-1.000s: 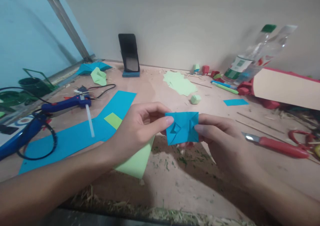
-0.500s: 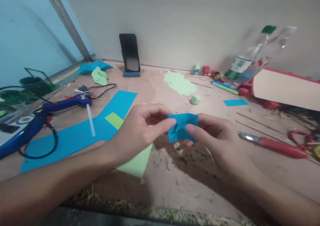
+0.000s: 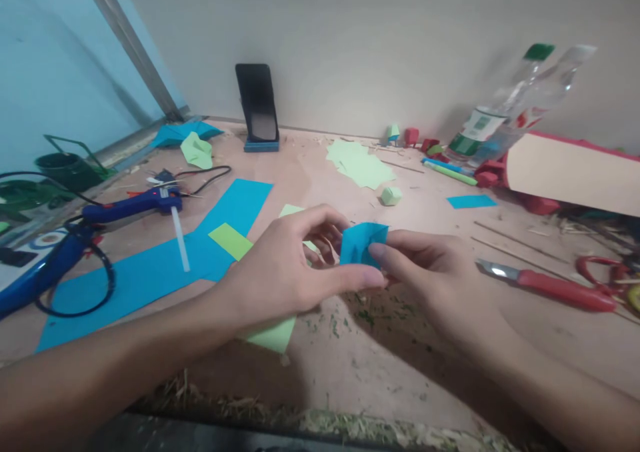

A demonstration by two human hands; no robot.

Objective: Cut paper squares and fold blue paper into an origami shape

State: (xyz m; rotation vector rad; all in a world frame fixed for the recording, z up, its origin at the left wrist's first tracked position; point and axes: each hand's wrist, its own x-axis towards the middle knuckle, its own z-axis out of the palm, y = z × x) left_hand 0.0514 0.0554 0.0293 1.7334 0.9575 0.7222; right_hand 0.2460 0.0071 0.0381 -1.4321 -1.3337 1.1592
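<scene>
Between my hands a small piece of folded blue paper [image 3: 356,244] is held up above the table. My right hand [image 3: 433,262] pinches it, thumb on the near face and fingers behind. My left hand [image 3: 295,259] curls around its left side, with the thumb stretched along the lower edge and the fingertips partly hidden behind the paper. Under my left forearm lie blue paper strips [image 3: 145,275], a lime paper strip [image 3: 229,240] and a pale green sheet [image 3: 275,335]. A pale green folded paper shape [image 3: 391,195] rests beyond my right hand.
A blue glue gun [image 3: 133,205] with its cable lies at left. A phone [image 3: 257,102] stands at the back. To the right are a red-handled utility knife [image 3: 565,291], thin sticks [image 3: 520,242], a blue paper rectangle [image 3: 471,201] and plastic bottles [image 3: 477,132]. Plant scraps litter the near edge.
The blue paper has turned and its left side is folded up. My left thumb has slid from its face down and right to the lower edge. My right hand keeps its hold.
</scene>
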